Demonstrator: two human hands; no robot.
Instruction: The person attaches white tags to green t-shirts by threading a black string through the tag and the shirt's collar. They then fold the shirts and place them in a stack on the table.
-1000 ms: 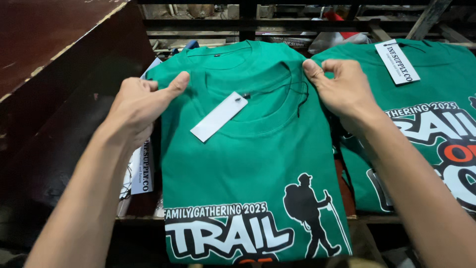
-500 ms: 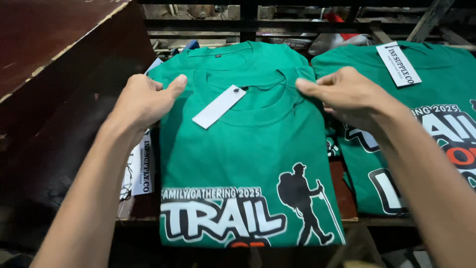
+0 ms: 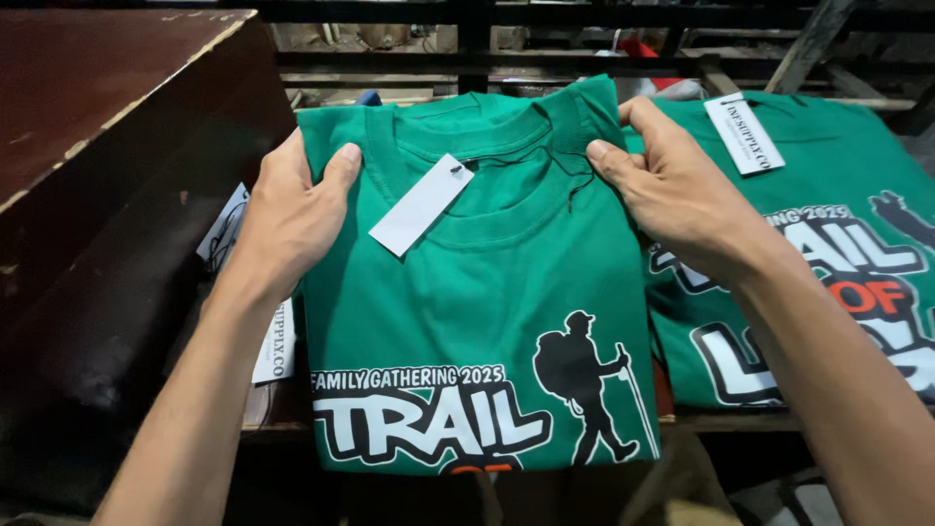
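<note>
Folded green cotton T-shirt with a white and black hiker print lies at centre on a slatted wooden rack, one white paper tag at its collar. Left hand pinches its left shoulder edge; right hand pinches the right. A second green T-shirt lies right, bearing another tag. One dark brown wooden box stands left.

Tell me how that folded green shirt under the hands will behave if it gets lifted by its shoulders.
The folded green shirt is soft knit cloth, so it would probably sag and unfold below the left hand and right hand. It looks light. Its white tag hangs on a thin string and would likely dangle loose.
</note>
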